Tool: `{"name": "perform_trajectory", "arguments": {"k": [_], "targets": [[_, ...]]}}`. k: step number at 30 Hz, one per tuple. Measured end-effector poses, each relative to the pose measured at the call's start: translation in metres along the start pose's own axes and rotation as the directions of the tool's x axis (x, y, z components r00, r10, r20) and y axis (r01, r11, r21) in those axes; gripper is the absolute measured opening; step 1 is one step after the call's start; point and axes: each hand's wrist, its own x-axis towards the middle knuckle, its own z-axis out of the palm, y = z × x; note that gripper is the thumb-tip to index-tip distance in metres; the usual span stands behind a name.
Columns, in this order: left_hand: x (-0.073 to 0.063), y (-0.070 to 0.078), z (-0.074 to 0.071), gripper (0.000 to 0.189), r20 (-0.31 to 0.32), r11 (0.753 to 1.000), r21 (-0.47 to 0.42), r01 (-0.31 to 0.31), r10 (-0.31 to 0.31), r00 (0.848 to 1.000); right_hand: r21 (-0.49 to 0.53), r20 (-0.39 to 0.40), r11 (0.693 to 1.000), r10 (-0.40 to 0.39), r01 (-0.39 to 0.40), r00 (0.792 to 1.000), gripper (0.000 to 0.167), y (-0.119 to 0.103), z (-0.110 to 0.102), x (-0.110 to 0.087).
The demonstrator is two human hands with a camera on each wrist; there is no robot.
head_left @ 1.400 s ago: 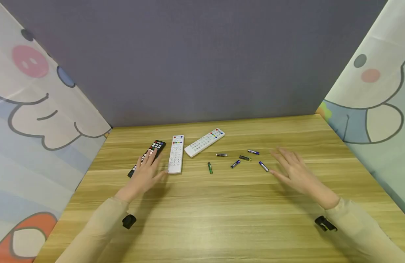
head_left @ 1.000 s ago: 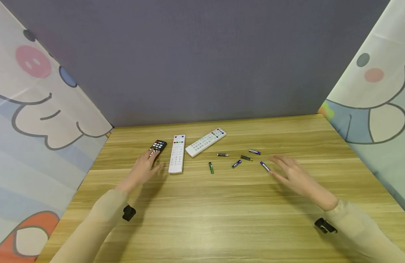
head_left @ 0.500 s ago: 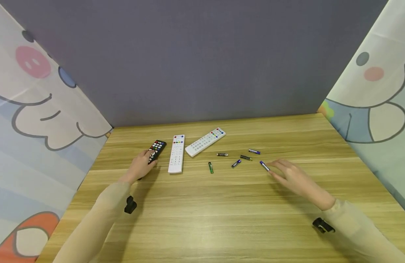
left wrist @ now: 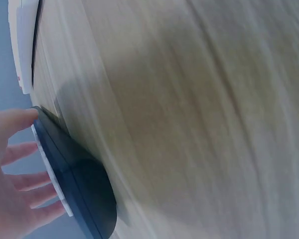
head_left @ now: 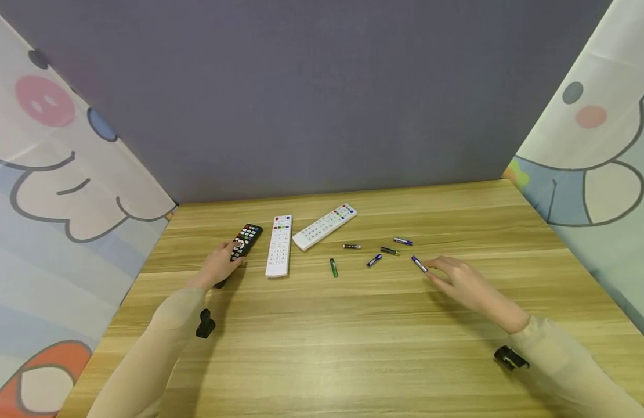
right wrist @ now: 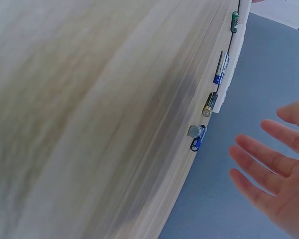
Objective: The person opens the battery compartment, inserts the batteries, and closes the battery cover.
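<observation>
At the left, my left hand (head_left: 216, 266) grips the lower half of a black remote control (head_left: 250, 231) that lies slanted on the table. In the left wrist view the thumb is on one edge of the remote control (left wrist: 74, 174) and the fingers spread along the other side. My right hand (head_left: 465, 284) hovers low, fingers slightly bent, fingertips close beside a blue and silver battery (head_left: 419, 264). The right wrist view shows those fingers apart, holding nothing. Left of it lie a black and gold battery (head_left: 390, 251) and a blue one (head_left: 374, 260).
Two white remote controls, one upright in view (head_left: 279, 247) and one slanted (head_left: 324, 227), lie right of the black one. A green battery (head_left: 333, 267), a grey battery (head_left: 351, 247) and another blue battery (head_left: 402, 241) lie mid-table. A grey panel (head_left: 332, 116) stands behind the wooden table (head_left: 322, 360).
My left hand has come down from above the black remote control and closed round it. The right hand has lowered, its fingertips bending in toward the nearest battery. The batteries lie as before.
</observation>
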Motion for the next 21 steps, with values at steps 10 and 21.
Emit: {"name": "perform_trajectory", "arguments": {"k": [10,21], "targets": [[0.0033,-0.0051,-0.0027,0.054,-0.020,0.999,0.028,0.018,-0.018,1.000,0.043,0.051,0.998,0.052,-0.054,0.997,0.026,-0.0022,-0.0023,0.0019],[-0.0021,-0.0028,-0.0071,0.053,-0.016,0.998,-0.028,0.053,-0.053,0.998,0.107,0.040,0.993,0.050,-0.054,0.998,0.023,-0.0085,-0.0019,0.0042]]}}
